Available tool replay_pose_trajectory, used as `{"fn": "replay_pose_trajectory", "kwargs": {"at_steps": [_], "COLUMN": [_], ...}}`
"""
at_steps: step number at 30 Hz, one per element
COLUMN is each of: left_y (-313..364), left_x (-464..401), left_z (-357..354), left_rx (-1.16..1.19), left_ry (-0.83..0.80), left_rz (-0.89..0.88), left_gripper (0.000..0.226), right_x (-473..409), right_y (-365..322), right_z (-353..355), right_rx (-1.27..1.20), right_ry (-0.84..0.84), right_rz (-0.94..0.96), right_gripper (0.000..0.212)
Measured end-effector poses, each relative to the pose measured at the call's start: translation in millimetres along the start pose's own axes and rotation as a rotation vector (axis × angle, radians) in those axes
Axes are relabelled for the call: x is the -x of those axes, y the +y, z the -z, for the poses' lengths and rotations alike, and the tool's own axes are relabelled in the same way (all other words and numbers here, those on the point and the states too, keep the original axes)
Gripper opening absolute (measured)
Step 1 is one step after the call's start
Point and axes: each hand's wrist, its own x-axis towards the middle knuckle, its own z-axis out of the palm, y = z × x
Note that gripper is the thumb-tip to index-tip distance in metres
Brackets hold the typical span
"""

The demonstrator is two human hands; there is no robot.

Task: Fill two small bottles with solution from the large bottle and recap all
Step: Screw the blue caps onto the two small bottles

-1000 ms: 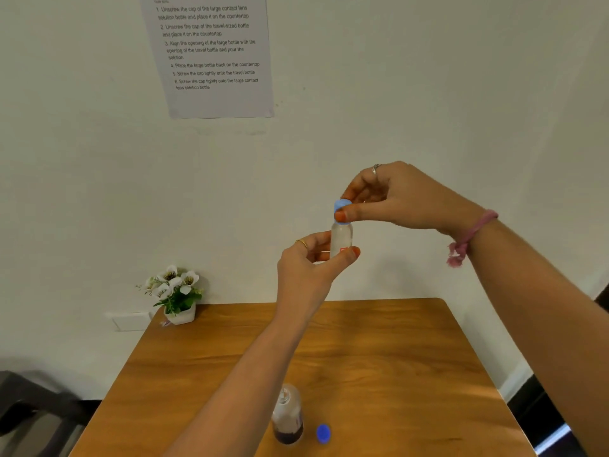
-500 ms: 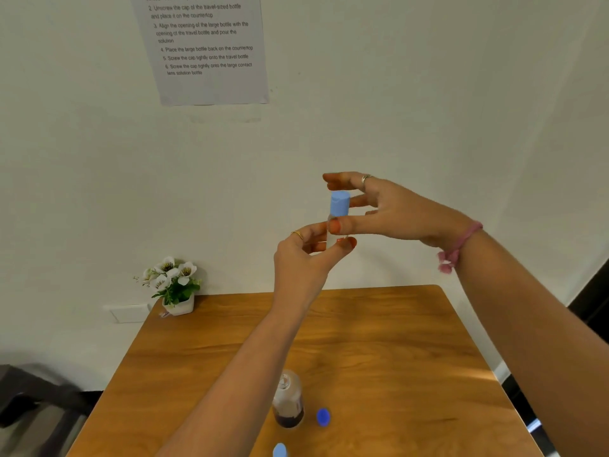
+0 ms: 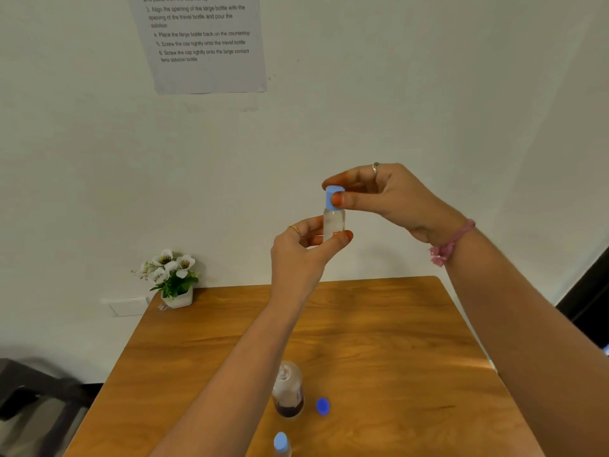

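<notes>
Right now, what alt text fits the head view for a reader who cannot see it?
Above a wooden table, the left hand holds a small bottle upright while the right hand pinches its light blue cap. On the table below stand an uncapped large bottle, a loose blue cap and a second capped small bottle.

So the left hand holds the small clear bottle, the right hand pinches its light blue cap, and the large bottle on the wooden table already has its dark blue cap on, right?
Not quite. In the head view the large bottle on the wooden table stands open; its dark blue cap lies beside it. The left hand does hold the small clear bottle, and the right hand pinches its light blue cap.
</notes>
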Motion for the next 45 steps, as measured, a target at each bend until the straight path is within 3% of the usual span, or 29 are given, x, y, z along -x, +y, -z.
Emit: {"fn": "replay_pose_trajectory", "kwargs": {"at_steps": [3, 6, 9, 12, 21, 24, 28, 30, 41, 43, 45], "left_y": [-2, -3, -3, -6, -16, -19, -19, -19, -44, -54, -71], "left_x": [0, 0, 1, 2, 6, 8, 5, 3, 0, 4, 10], "left_z": [0, 1, 2, 3, -1, 2, 16, 20, 33, 42, 56], "left_rx": [-0.007, -0.015, -0.007, -0.002, -0.038, -0.026, -0.02, -0.047, -0.229, -0.235, -0.25], "left_ry": [0.006, 0.007, -0.008, 0.01, 0.054, 0.063, 0.0, -0.036, 0.004, -0.106, -0.274], "left_rz": [0.012, 0.01, 0.029, 0.045, 0.055, 0.061, 0.068, 0.064, -0.013, -0.011, 0.03], "left_gripper": [0.038, 0.036, 0.038, 0.04, 0.043, 0.041, 0.04, 0.039, 0.036, 0.047, 0.079], "right_x": [-5, 0, 4, 3, 8, 10, 18, 20, 20, 30, 48], "right_y": [3, 4, 6, 9, 20, 16, 15, 18, 36, 42, 55], "right_z": [-7, -5, -7, -17, -59, -59, -39, -39, -104, -108, -116], "right_rx": [0.127, 0.035, -0.045, 0.021, 0.001, 0.068, -0.025, -0.042, -0.12, -0.09, -0.057], "right_ry": [0.087, -0.105, -0.155, 0.003, 0.445, 0.402, 0.04, -0.036, 0.363, 0.35, 0.326], "right_rz": [-0.041, -0.08, -0.035, -0.033, -0.139, -0.137, -0.14, -0.114, -0.092, -0.111, -0.162], "right_gripper": [0.045, 0.067, 0.048, 0.034, 0.036, 0.036, 0.045, 0.041, 0.03, 0.03, 0.028]}}
